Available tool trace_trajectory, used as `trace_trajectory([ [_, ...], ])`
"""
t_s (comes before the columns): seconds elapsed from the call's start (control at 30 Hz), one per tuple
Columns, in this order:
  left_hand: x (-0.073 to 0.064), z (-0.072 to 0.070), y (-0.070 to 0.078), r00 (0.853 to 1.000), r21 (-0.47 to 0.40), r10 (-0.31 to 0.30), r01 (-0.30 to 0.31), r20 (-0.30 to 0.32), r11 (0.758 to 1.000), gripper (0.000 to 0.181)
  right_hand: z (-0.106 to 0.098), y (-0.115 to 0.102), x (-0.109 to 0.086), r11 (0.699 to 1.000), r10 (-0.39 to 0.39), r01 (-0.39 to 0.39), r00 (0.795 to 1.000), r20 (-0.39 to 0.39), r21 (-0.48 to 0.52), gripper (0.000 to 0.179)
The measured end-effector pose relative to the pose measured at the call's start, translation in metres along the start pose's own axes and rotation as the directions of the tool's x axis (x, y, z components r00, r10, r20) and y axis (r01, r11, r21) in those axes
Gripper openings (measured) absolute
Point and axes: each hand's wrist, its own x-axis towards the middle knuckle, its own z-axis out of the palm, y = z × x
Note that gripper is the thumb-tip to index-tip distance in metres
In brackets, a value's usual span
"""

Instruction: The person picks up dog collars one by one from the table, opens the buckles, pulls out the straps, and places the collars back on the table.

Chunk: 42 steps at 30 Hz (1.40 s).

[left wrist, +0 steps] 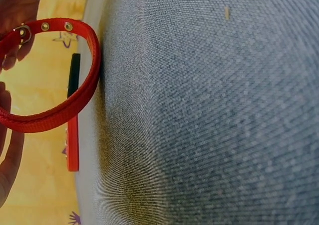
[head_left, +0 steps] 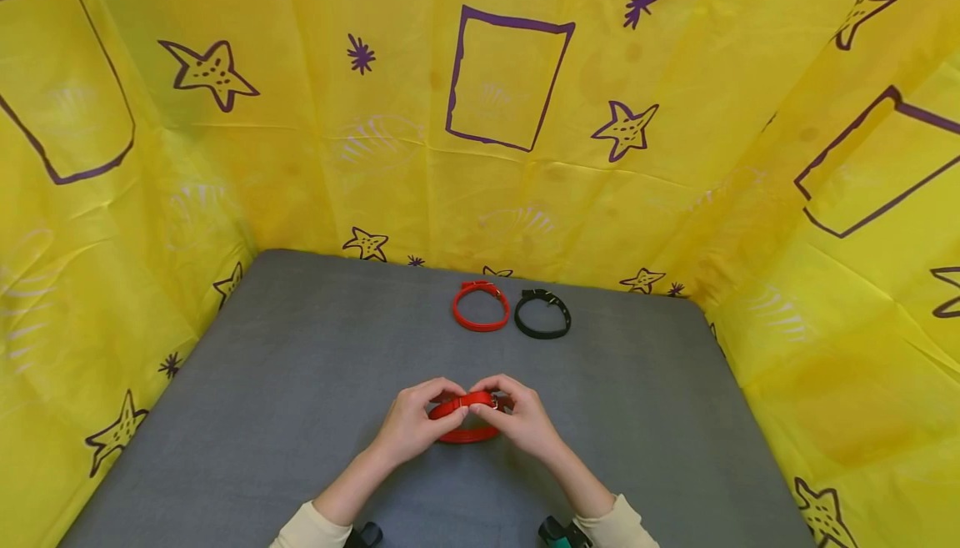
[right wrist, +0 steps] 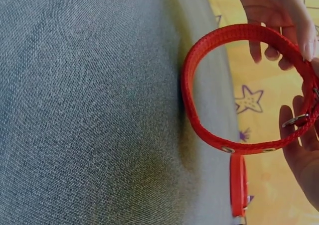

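Between both hands is a red collar, closed into a loop with its lower edge at the grey tabletop. My left hand pinches the strap on the left of the buckled part. Thumb and fingers of my right hand hold the same strap at the buckle side. A metal buckle and metal-ringed holes show along the band in the right wrist view. Seen from the left wrist, the loop stands with its opening toward the camera. Fingers partly hide the strap's end.
Farther back on the grey table lie a second red collar and a black collar, side by side and both looped. Yellow cloth with purple drawings walls the table at the back and both sides.
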Motion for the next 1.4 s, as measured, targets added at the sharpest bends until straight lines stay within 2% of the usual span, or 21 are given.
trace_trajectory([
  [0.37, -0.001, -0.002, 0.000, 0.999, -0.033, -0.046, 0.046, 0.008, 0.998, 0.021, 0.001, 0.003, 0.000, 0.996, 0.033, -0.033, 0.999, -0.001, 0.087, 0.016],
  [0.6, 0.000, -0.001, -0.002, 1.000, -0.028, -0.026, 0.026, -0.005, 0.999, 0.020, 0.001, 0.009, 0.000, 0.989, 0.043, -0.042, 0.999, -0.004, 0.143, 0.016],
  [0.83, 0.000, -0.001, -0.002, 0.999, -0.033, -0.038, 0.037, -0.008, 0.999, 0.020, 0.003, 0.011, 0.000, 0.977, 0.061, -0.055, 0.998, -0.023, 0.204, 0.016],
  [0.97, 0.001, 0.000, -0.002, 0.999, -0.032, -0.048, 0.047, -0.011, 0.998, 0.020, 0.005, 0.025, 0.000, 0.968, 0.095, -0.083, 0.995, -0.038, 0.235, 0.016],
  [1.03, 0.001, 0.000, -0.002, 0.998, -0.046, -0.062, 0.062, -0.010, 0.997, 0.019, 0.005, 0.033, -0.001, 0.954, 0.108, -0.087, 0.992, -0.060, 0.287, 0.017],
  [1.07, 0.001, -0.002, 0.002, 0.998, -0.064, -0.064, 0.063, -0.015, 0.996, 0.017, 0.004, 0.037, -0.001, 0.950, 0.109, -0.083, 0.991, -0.072, 0.300, 0.018],
  [1.13, 0.002, -0.005, 0.010, 0.998, -0.099, -0.045, 0.042, -0.036, 0.994, 0.015, 0.002, 0.038, 0.001, 0.948, 0.103, -0.070, 0.991, -0.090, 0.309, 0.019],
  [1.27, 0.011, -0.007, 0.022, 0.996, -0.110, 0.050, -0.057, -0.070, 0.992, 0.015, -0.007, 0.032, 0.005, 0.955, 0.098, -0.057, 0.987, -0.127, 0.291, 0.020],
  [1.33, 0.016, -0.004, 0.018, 0.994, -0.091, 0.083, -0.089, -0.064, 0.992, 0.018, -0.010, 0.029, 0.007, 0.952, 0.115, -0.070, 0.984, -0.138, 0.299, 0.020],
  [1.4, 0.020, -0.003, 0.017, 0.995, -0.079, 0.086, -0.089, -0.049, 0.993, 0.021, -0.011, 0.028, 0.007, 0.945, 0.131, -0.079, 0.980, -0.148, 0.317, 0.021],
])
